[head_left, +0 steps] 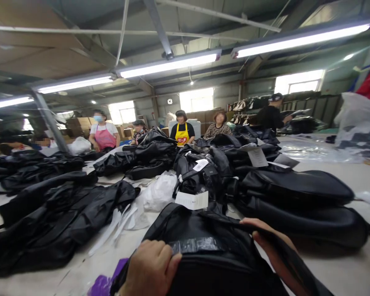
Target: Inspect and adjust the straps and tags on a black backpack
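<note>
Hands: left (pixel 151 267), right (pixel 273 246) grip black bag (pixel 209 255) | wrists cut off

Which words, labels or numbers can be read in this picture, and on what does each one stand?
Yellow apron of a person across the table: red characters, too blurred to read.
White tags on the black bags: printing too small to read.
Round wall sign: unreadable.
Nothing can be quoted.
</note>
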Action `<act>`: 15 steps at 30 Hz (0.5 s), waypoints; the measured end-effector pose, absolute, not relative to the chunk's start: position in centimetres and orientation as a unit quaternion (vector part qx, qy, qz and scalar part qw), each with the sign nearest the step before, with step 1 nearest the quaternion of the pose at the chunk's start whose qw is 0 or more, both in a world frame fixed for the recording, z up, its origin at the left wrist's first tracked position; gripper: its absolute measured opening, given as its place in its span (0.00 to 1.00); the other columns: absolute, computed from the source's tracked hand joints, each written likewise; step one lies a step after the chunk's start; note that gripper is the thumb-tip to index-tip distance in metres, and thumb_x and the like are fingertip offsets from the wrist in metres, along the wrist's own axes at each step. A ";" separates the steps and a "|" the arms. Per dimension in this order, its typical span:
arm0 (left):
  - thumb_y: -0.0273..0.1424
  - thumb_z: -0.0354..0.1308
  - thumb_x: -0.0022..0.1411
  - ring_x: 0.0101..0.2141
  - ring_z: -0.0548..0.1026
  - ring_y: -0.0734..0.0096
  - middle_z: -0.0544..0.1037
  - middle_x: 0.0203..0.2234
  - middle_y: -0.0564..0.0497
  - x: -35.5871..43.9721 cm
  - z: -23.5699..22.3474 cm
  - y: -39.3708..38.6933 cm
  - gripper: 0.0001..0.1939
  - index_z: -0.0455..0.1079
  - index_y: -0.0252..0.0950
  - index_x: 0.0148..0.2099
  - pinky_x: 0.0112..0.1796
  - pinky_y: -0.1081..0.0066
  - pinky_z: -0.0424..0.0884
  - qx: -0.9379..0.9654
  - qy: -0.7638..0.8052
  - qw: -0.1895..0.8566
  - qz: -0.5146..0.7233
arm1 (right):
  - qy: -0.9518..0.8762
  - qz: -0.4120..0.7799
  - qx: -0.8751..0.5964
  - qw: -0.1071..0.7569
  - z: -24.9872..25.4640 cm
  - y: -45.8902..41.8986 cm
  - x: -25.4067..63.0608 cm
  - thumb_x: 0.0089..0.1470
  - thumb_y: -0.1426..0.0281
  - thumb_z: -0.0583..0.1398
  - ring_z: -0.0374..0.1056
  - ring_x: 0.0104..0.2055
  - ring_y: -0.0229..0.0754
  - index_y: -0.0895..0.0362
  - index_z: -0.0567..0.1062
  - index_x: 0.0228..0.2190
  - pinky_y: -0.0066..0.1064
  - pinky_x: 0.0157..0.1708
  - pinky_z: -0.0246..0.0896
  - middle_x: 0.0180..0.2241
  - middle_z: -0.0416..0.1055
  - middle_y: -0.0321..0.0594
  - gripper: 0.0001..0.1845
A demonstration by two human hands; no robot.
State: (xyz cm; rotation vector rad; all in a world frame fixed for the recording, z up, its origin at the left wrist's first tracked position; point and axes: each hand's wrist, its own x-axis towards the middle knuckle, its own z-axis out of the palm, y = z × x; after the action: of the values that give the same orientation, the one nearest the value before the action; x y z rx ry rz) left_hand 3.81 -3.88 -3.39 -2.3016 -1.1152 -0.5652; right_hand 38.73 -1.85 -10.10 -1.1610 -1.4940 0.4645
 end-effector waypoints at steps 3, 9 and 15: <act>0.31 0.51 0.67 0.23 0.67 0.67 0.70 0.19 0.52 2.3 0.5 -1.2 0.16 0.65 0.39 0.25 0.31 0.65 0.58 -0.862 -0.353 0.292 -0.217 | -0.680 0.153 -0.409 0.589 -8.8 -1.9 37.6 0.58 0.65 0.61 0.76 0.46 0.49 0.49 0.80 0.43 0.33 0.46 0.73 0.43 0.78 0.42 0.11; 0.31 0.51 0.66 0.26 0.70 0.66 0.73 0.21 0.52 -5.2 2.4 4.2 0.15 0.69 0.39 0.26 0.37 0.65 0.63 -0.879 -0.344 0.301 -0.138 | -0.806 0.051 -0.300 0.508 -9.3 -3.2 32.7 0.58 0.68 0.63 0.72 0.46 0.46 0.50 0.73 0.52 0.36 0.45 0.71 0.44 0.76 0.43 0.19; 0.39 0.58 0.61 0.33 0.77 0.59 0.80 0.30 0.49 -4.6 -1.7 1.4 0.10 0.76 0.40 0.34 0.38 0.65 0.69 -0.815 -0.519 0.117 -0.227 | -0.846 -0.057 -0.277 0.451 -8.6 -4.5 29.2 0.64 0.69 0.57 0.71 0.42 0.42 0.52 0.75 0.45 0.34 0.42 0.65 0.41 0.78 0.38 0.09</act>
State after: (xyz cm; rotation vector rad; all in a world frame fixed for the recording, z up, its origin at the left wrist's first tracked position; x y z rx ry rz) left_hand -4.60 1.41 -1.68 -2.3863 -1.5203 -0.6632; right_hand 29.18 -4.52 -8.55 -0.6853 -2.0915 -0.1410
